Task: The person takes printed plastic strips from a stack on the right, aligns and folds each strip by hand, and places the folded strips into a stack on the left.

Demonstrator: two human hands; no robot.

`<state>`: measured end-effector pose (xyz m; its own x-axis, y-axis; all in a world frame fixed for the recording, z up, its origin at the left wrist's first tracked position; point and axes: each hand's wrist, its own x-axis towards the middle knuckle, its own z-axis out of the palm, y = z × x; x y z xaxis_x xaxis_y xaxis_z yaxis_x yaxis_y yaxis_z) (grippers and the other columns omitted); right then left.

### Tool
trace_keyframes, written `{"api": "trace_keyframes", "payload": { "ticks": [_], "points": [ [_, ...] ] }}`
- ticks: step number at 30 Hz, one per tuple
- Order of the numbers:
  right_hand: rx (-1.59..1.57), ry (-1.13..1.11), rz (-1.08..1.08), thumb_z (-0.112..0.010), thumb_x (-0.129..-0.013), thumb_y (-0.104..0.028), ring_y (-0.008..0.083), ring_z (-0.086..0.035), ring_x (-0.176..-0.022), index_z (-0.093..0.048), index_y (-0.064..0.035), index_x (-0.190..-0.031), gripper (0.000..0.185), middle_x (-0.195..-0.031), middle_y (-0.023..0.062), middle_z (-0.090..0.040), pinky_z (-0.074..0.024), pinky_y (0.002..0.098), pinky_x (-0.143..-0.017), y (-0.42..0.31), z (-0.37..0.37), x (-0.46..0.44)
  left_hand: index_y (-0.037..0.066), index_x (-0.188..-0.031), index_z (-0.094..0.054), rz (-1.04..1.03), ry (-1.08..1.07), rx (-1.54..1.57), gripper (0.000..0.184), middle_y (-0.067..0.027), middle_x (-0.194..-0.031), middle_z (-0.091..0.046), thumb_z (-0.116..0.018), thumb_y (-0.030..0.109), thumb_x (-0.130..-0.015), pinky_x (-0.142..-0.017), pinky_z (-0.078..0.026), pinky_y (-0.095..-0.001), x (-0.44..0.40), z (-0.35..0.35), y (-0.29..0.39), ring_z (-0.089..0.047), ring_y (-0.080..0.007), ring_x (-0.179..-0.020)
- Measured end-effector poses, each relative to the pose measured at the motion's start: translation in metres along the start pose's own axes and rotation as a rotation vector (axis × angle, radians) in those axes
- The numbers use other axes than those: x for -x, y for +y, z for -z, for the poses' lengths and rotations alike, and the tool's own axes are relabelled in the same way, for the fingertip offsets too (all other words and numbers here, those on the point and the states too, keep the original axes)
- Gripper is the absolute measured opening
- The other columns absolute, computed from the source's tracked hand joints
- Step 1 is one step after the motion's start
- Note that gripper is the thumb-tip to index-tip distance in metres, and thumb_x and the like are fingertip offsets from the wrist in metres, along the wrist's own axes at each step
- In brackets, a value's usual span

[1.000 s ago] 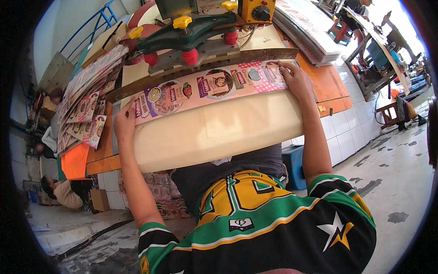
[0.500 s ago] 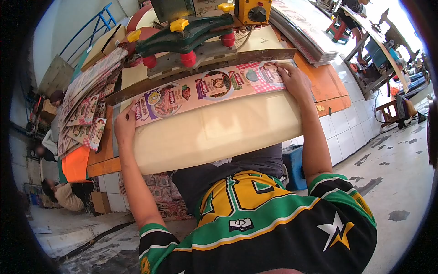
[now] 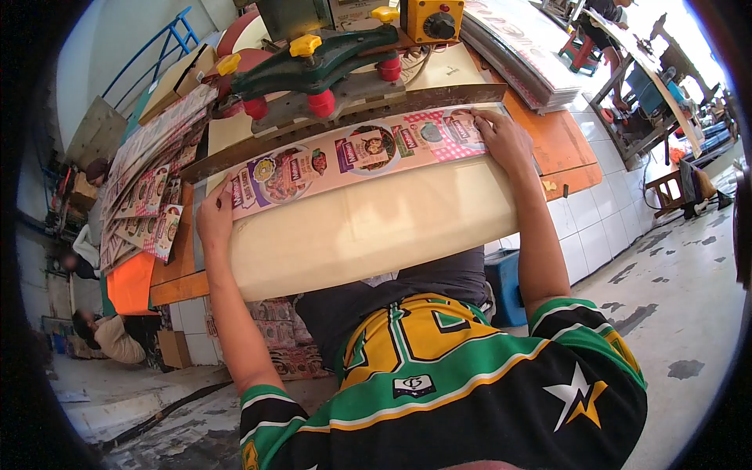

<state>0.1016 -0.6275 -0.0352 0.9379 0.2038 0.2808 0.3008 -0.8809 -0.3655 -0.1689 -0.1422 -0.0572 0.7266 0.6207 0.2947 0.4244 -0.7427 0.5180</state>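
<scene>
A long printed strip (image 3: 325, 160) with food pictures lies across a cream sheet (image 3: 376, 215), its far edge near a long metal bar (image 3: 258, 145). My left hand (image 3: 214, 215) grips the strip's left end, fingers pressed together at its edge. At the right end, my right hand (image 3: 505, 139) rests with its fingertips on the strip and its thumb near the edge. The sheet's near edge curves down over the table front. Beyond the bar stands a green machine clamp (image 3: 313, 74) with yellow knobs and red feet.
Printed pieces (image 3: 141, 188) are piled at the left beside an orange sheet (image 3: 131, 283). A stack of printed boards (image 3: 521, 59) lies at the back right of the orange table (image 3: 560, 149). A blue bin (image 3: 505, 290) stands below. Other people sit at the far left and upper right.
The view has shifted slightly. Both hands stay at the strip's ends, and the strip lies almost as before against the bar.
</scene>
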Motion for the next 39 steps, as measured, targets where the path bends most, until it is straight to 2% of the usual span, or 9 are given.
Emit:
{"api": "trace_keyframes", "payload": {
  "ticks": [7,11,17,22,26,29,31,37,39],
  "points": [
    [-0.023,0.02,-0.003,-0.054,-0.1,-0.045,0.034,-0.07,-0.103,-0.074,-0.0334,-0.123,0.033,-0.105,0.0146,-0.075,-0.0518,0.0446,-0.089,0.001,-0.001,0.003,0.031,-0.133,-0.069,0.063,-0.025,-0.019,0.034,-0.0226,-0.094,-0.071,-0.053,0.03,-0.102,-0.081,-0.053,-0.04,0.003,0.005,0.009,-0.069,-0.0355,-0.085],
    [-0.014,0.019,-0.004,-0.054,-0.1,-0.046,0.0336,-0.07,-0.104,-0.074,-0.0337,-0.124,0.034,-0.106,0.0146,-0.075,-0.0517,0.0439,-0.089,0.001,0.0,0.003,0.031,-0.132,-0.069,-0.007,0.023,-0.02,0.034,-0.0221,-0.096,-0.072,-0.053,0.029,-0.102,-0.082,-0.053,-0.0401,0.001,0.0,-0.002,-0.07,-0.0355,-0.087],
    [-0.126,0.024,0.007,-0.056,-0.099,-0.045,0.0313,-0.07,-0.097,-0.074,-0.0305,-0.125,0.035,-0.095,0.0132,-0.075,-0.0513,0.0422,-0.085,0.001,0.003,0.006,0.021,-0.136,-0.067,-0.092,0.085,0.009,0.038,-0.0206,-0.097,-0.074,-0.056,0.032,-0.101,-0.082,-0.053,-0.0409,0.0,-0.006,-0.013,-0.071,-0.0356,-0.09],
    [-0.184,0.026,0.017,-0.058,-0.099,-0.043,0.0313,-0.071,-0.091,-0.074,-0.0262,-0.125,0.035,-0.09,0.0141,-0.074,-0.0515,0.043,-0.082,0.004,0.004,0.005,0.007,-0.134,-0.064,0.038,0.063,-0.036,0.044,-0.0136,-0.075,-0.064,-0.062,0.033,-0.099,-0.071,-0.05,-0.0412,-0.002,-0.003,-0.011,-0.066,-0.0306,-0.074],
    [-0.228,0.022,0.017,-0.06,-0.098,-0.041,0.0318,-0.071,-0.088,-0.074,-0.0246,-0.125,0.034,-0.086,0.0143,-0.073,-0.0514,0.0433,-0.079,0.004,0.006,0.004,0.003,-0.124,-0.065,0.013,0.069,-0.037,0.038,-0.0116,-0.07,-0.059,-0.064,0.031,-0.098,-0.067,-0.048,-0.0411,-0.004,-0.004,-0.017,-0.062,-0.0276,-0.069],
    [-0.316,0.06,0.069,-0.063,-0.098,-0.036,0.0299,-0.07,-0.079,-0.074,-0.0212,-0.124,0.032,-0.078,0.0138,-0.071,-0.0509,0.0406,-0.074,0.01,0.001,0.002,0.003,-0.119,-0.065,0.02,0.084,0.038,0.033,-0.0106,-0.071,-0.059,-0.065,0.028,-0.098,-0.065,-0.046,-0.0412,-0.004,-0.008,-0.024,-0.06,-0.0266,-0.066],
    [-0.412,0.034,0.079,-0.064,-0.099,-0.02,0.0111,-0.058,-0.067,-0.073,-0.0142,-0.127,0.03,-0.071,0.0066,-0.065,-0.0465,0.0289,-0.065,0.012,0.0,0.002,0.002,-0.117,-0.065,-0.068,0.13,0.05,0.031,-0.009,-0.071,-0.058,-0.065,0.027,-0.098,-0.063,-0.045,-0.0393,-0.005,-0.011,-0.03,-0.057,-0.0239,-0.064],
    [-0.574,-0.006,0.095,-0.062,-0.099,-0.014,0.007,-0.055,-0.068,-0.069,-0.0097,-0.132,0.034,-0.073,0.0008,-0.064,-0.044,0.0241,-0.063,0.024,-0.008,-0.006,0.0,-0.118,-0.065,0.006,0.073,0.2,0.034,-0.0063,-0.068,-0.059,-0.067,0.028,-0.098,-0.06,-0.043,-0.033,-0.006,-0.009,-0.029,-0.055,-0.0142,-0.062],
    [-0.681,-0.012,0.061,-0.063,-0.098,-0.019,0.0106,-0.059,-0.069,-0.067,-0.0071,-0.133,0.037,-0.076,0.0042,-0.067,-0.0463,0.0276,-0.065,0.025,-0.01,-0.005,-0.001,-0.118,-0.065,0.03,0.057,0.205,0.035,-0.0063,-0.069,-0.062,-0.067,0.028,-0.098,-0.061,-0.044,-0.0316,-0.002,-0.002,-0.016,-0.056,-0.0125,-0.064]
  ]
}}
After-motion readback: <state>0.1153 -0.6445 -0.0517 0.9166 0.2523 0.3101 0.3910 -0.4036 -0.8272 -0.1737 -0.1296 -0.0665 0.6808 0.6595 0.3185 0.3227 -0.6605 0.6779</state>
